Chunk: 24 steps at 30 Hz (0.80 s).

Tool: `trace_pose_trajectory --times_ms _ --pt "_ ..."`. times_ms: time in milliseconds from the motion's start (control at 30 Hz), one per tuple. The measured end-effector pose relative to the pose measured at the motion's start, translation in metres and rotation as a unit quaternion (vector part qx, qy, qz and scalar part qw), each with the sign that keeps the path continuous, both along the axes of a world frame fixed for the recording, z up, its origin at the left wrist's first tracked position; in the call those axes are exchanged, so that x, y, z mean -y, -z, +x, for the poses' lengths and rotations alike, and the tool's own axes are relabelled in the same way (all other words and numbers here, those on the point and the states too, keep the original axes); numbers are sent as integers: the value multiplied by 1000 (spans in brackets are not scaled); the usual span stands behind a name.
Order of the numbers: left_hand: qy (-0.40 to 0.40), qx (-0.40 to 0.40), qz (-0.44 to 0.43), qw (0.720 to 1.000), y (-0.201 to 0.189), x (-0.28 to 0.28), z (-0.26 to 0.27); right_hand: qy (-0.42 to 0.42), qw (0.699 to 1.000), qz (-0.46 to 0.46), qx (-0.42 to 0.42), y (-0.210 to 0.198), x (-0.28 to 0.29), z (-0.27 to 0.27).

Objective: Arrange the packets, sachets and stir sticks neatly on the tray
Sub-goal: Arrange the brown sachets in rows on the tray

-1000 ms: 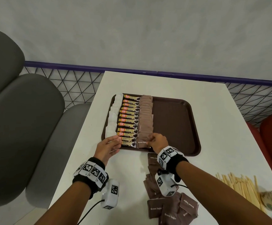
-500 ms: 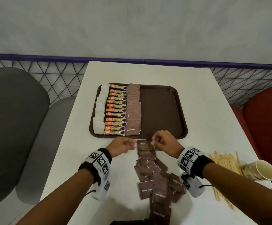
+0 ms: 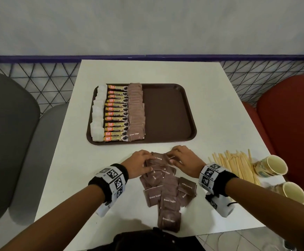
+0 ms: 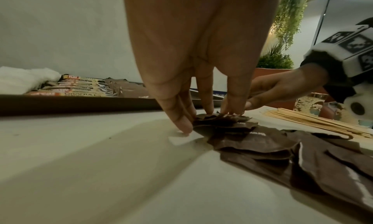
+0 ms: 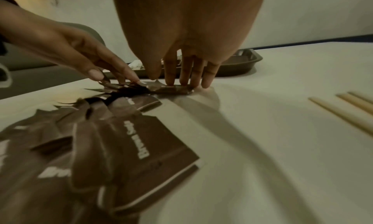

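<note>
The brown tray [image 3: 167, 113] holds three neat rows at its left: white sachets [image 3: 97, 115], coffee stick packets [image 3: 116, 113] and brown sugar sachets [image 3: 136, 113]. A loose pile of brown sugar sachets [image 3: 165, 192] lies on the table in front of the tray. My left hand [image 3: 148, 160] [image 4: 193, 117] pinches the pile's far sachets from the left, thumb on the table at their edge. My right hand [image 3: 171, 157] [image 5: 169, 82] pinches the same sachets from the right, fingertips on top. Wooden stir sticks [image 3: 236, 163] lie in a heap to the right.
Two paper cups [image 3: 274, 164] [image 3: 292, 192] lie on their sides beside the stir sticks, near the table's right edge. A grey chair [image 3: 8, 133] stands left of the table and a red chair [image 3: 288, 124] right. The tray's right half is bare.
Both hands drew back from the brown sachet row on the tray to the loose pile on the table. They now meet over its far end.
</note>
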<state>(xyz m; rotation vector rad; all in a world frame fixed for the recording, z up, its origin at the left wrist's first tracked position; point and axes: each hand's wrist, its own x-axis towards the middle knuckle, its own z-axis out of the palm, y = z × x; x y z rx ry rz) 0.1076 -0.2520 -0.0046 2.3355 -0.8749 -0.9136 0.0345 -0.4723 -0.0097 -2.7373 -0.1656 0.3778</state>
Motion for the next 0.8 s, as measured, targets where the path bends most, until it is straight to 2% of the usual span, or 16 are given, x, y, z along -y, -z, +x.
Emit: trace_pose_trajectory --times_ms 133,200,300,367,433,500,667,800 --pt "-37 -35 -34 998 -5 -12 -2 -89 996 -9 3 -15 -1 -9" --pt "-59 -35 -37 997 -6 -16 -1 -172 985 -26 20 -21 -3 -17" --pt "-64 -34 -15 997 -7 -14 0 -340 935 -97 42 -20 -16 -33" --pt "-64 -30 10 997 -7 -11 -1 -398 903 -161 34 -13 -29 -44" --pt "-65 -37 24 997 -8 -7 -2 -413 890 -191 32 -4 -40 -49" --pt "-60 -46 21 997 -9 -5 -4 -406 891 -197 48 0 -47 -45" --pt "-73 -43 10 996 -9 -6 -5 -316 935 -154 45 -11 -47 -22" --pt "-104 -66 0 992 -11 -9 0 -226 974 -12 14 -19 -33 -27"
